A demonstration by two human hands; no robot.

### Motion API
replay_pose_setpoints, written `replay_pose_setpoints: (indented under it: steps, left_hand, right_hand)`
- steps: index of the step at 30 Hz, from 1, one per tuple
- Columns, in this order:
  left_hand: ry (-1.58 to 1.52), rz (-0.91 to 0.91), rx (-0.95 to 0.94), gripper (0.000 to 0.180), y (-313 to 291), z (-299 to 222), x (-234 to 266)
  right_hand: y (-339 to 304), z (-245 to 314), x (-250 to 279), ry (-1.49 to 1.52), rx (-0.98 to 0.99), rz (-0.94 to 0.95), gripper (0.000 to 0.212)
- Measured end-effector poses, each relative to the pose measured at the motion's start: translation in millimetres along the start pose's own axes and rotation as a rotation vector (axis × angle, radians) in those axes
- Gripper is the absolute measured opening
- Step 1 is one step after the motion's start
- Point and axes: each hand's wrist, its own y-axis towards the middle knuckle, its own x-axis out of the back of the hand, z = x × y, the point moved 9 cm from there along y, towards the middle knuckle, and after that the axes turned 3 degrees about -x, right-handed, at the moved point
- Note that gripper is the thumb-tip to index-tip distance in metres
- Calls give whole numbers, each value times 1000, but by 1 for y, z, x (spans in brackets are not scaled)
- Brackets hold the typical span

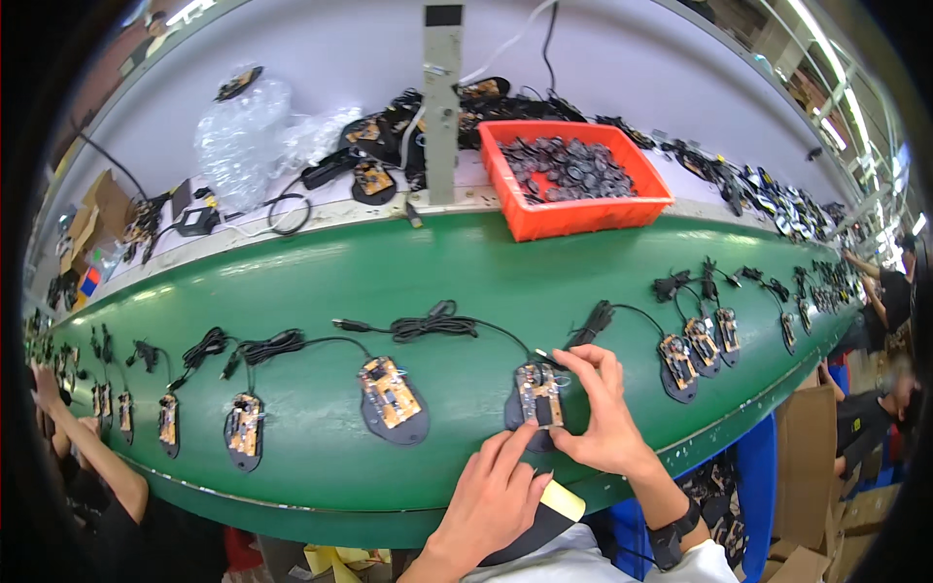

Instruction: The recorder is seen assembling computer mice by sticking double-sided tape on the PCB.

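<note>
In front of me on the green belt lies a computer mouse base [536, 396], a black oval plate bearing a tan circuit board and a black cable. My right hand [607, 418] grips it from the right, thumb by the board's lower edge and forefinger near the cable at its top. Reaching in from below, my left hand [486, 500] touches the board's lower left corner with an outstretched fingertip; its thumb stays apart, and its other fingers are partly hidden. Close beside the left thumb is a yellow rolled piece [562, 499]. A bundled cable [591, 323] lies just above my right hand.
More mouse bases with boards line the green belt [292, 389] on both sides, including one at left [393, 400] and one at right [677, 367]. An orange bin [573, 219] of small dark round parts stands beyond, beside a metal post [442, 117]. Other people work at both ends.
</note>
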Motion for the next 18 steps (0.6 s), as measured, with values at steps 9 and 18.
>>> replay_pose_setpoints:
  steps: [9,18]
  left_hand:
    - [533,-135,272,26,-26,62,73]
    - [395,-175,153,24,-52,28,63]
  right_hand:
    - [23,46,-12,-453,537,474,23]
    - [296,-9,70,-636,205,5,26]
